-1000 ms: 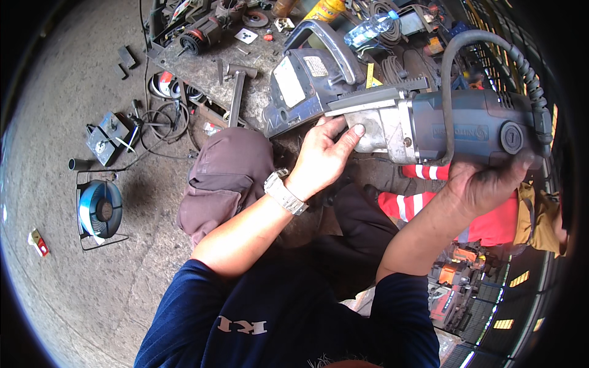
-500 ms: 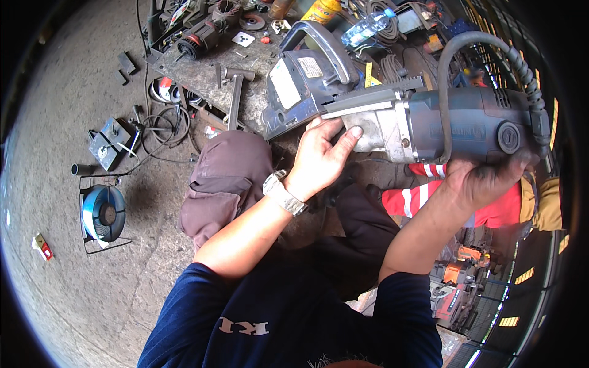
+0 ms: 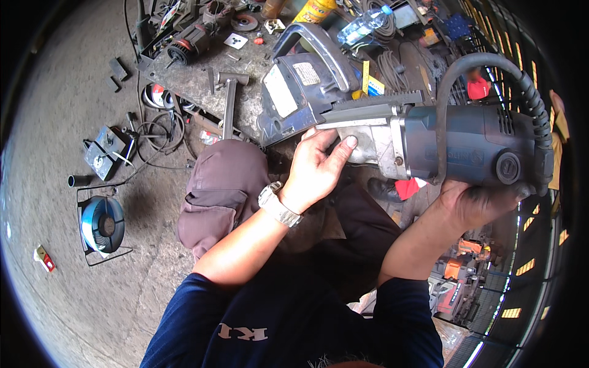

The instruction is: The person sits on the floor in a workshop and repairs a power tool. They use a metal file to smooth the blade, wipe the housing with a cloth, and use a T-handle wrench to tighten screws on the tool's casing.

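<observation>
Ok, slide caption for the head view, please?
Left hand gripping the silver section, right hand against the dark motor housing of a power tool.

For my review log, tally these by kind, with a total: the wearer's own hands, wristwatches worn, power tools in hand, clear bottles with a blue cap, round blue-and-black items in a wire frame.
Own hands (left hand, right hand): 2
Wristwatch: 1
Power tool in hand: 1
Clear bottle: 1
Round framed item: 1
Total: 6
</observation>
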### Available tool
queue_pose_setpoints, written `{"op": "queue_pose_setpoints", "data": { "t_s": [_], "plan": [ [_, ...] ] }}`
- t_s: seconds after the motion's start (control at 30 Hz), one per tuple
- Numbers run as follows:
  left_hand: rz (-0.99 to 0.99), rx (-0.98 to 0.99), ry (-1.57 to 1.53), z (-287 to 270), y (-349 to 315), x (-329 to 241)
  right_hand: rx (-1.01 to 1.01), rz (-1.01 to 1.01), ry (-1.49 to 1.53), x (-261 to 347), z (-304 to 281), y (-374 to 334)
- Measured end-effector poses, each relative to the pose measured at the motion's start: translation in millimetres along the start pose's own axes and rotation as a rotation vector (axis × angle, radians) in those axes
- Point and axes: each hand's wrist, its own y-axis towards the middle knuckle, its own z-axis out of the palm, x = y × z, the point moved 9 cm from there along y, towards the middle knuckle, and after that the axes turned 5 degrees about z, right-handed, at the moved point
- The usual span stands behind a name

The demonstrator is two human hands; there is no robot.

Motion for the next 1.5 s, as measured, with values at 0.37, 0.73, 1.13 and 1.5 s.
{"op": "queue_pose_setpoints", "data": {
  "t_s": [0.37, 0.73, 1.13, 1.5],
  "plan": [
    [-0.152, -0.078, -0.341, 4, -5, 15, 0.028, 0.028, -0.098, -19, 22, 7],
    [-0.241, -0.156, -0.405, -8, -18, 41, 0.01, 0.121, -0.02, -52, 57, -14],
    [-0.284, -0.244, -0.479, -18, -36, 76, 0.135, 0.146, -0.1, -75, 43, -40],
    [-0.407, -0.343, -0.48, -42, -60, 142, 0.268, 0.136, -0.139, -102, 31, -62]
  ]
}}
